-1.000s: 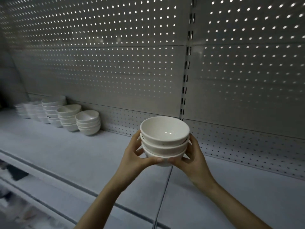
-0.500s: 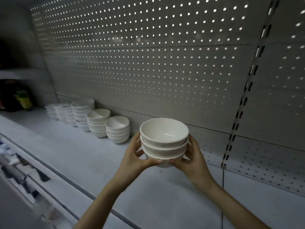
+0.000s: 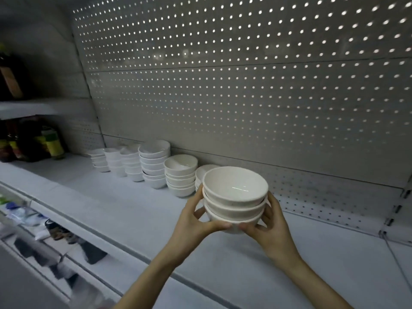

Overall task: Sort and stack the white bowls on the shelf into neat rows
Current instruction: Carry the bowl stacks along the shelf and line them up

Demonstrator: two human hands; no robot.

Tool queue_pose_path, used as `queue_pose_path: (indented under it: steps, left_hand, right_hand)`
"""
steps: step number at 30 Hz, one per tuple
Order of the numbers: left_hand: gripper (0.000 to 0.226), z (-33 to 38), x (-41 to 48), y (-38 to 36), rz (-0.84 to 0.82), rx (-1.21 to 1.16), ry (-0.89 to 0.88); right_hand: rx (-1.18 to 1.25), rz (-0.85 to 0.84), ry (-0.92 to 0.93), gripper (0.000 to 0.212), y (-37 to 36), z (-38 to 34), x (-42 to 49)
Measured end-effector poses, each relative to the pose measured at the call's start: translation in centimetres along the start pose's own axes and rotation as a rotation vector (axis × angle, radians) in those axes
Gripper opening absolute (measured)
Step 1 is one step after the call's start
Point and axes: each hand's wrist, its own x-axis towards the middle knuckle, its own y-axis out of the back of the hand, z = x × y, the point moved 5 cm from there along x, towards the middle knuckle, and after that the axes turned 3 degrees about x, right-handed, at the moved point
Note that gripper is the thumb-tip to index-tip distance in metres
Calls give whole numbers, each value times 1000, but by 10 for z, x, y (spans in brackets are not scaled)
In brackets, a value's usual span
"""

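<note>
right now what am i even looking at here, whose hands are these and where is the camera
No machine here: the camera sits on a person's head, looking forward and down, so the arms are their own. The left hand and right hand together cradle a stack of three white bowls, lifted above the shelf. Along the perforated back panel stands a row of bowl stacks of differing heights; the nearest stack is partly hidden behind the held bowls. Dark bottles stand at the far left.
</note>
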Motion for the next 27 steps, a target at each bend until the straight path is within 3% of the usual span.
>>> queue_pose_path:
  steps: [6, 11, 16, 24, 27]
  left_hand:
    - [87, -23, 5, 43, 45, -75, 58]
    - [67, -31, 27, 57, 52, -118, 42]
    - [67, -43, 65, 64, 91, -193, 51]
    - [64, -61, 130, 71, 78, -216, 18]
    - [65, -70, 146, 75, 51, -197, 8]
  right_hand:
    - [6, 83, -70, 80, -43, 18, 9]
    - [-9, 136, -124, 98, -57, 30, 33]
    - [-2, 150, -128, 99, -58, 45, 70]
    - [-26, 196, -118, 72, -52, 72, 129]
    - [-46, 200, -146, 88, -52, 84, 145]
